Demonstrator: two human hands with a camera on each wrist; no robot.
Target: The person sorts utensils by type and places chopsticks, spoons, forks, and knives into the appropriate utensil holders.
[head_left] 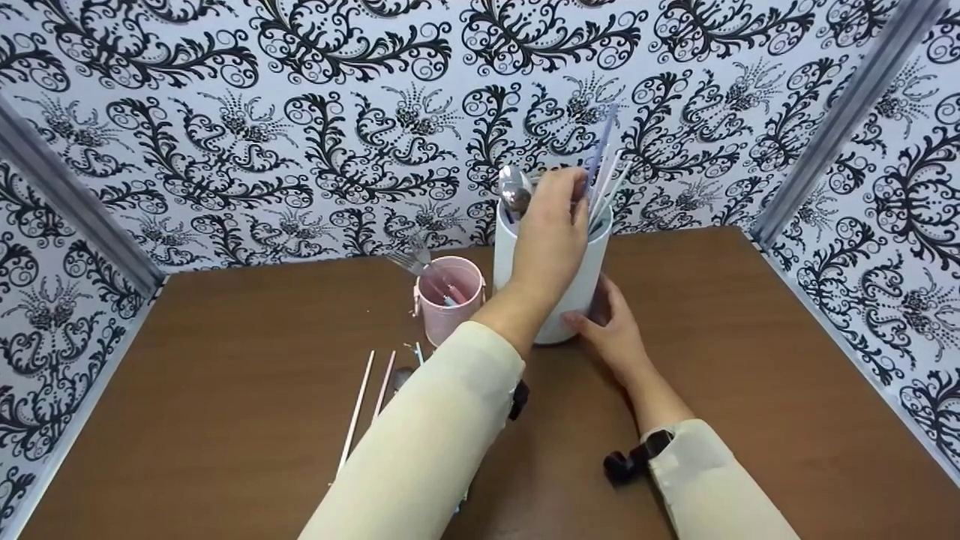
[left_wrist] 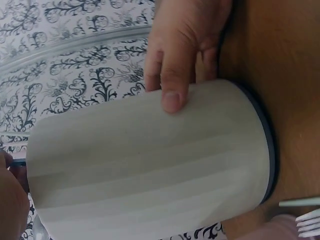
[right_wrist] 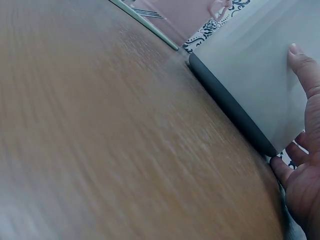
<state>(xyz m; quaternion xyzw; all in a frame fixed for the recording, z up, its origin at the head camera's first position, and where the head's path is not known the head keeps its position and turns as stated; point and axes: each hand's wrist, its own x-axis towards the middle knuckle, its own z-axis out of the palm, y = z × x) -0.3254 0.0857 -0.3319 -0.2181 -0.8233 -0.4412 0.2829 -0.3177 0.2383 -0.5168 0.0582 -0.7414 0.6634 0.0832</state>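
Observation:
A tall white utensil holder (head_left: 555, 292) with a dark base stands upright on the table. My left hand (head_left: 551, 225) is over its mouth, pinching a purple chopstick (head_left: 602, 146) that points up. In the left wrist view only part of this hand (left_wrist: 11, 200) shows at the edge. Beside it, a shiny spoon (head_left: 514, 187) and several pale chopsticks (head_left: 611, 184) rise out of the holder. Low on the right side, my right hand (head_left: 619, 330) grips the holder, thumb in front and fingers round behind. The right wrist view shows that thumb (right_wrist: 304, 70) along the white wall.
Left of the holder stands a pink bucket (head_left: 450, 319) with forks (head_left: 409, 261) leaning out of it. Nearer on the brown table (head_left: 225, 397) lie a white chopstick (head_left: 356, 409), a pink chopstick (head_left: 385, 382) and a spoon (head_left: 403, 377), partly hidden by my left sleeve. Patterned walls enclose the table.

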